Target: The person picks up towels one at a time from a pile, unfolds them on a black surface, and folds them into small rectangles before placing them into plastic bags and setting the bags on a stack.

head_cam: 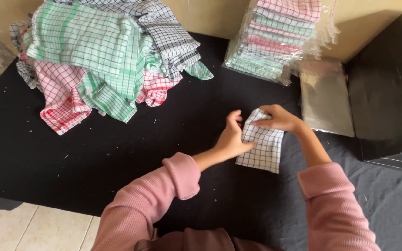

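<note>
Black table (94,153), loose checked cloths (103,56) piled far left, bagged stack (280,39) behind. Folded cloth (261,146) at centre, pinched at its top edge by left hand (231,137) and right hand (278,118). Best to keep corners matched, press crease flat before letting go.

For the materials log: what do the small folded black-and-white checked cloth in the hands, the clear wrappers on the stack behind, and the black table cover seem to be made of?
The small folded black-and-white checked cloth, held by left hand and right hand, looks like thin woven cotton: matte, soft creases. The clear wrappers look like glossy plastic film, with glare and crinkles. The black table cover seems matte fabric, wrinkled and holding lint.
</note>
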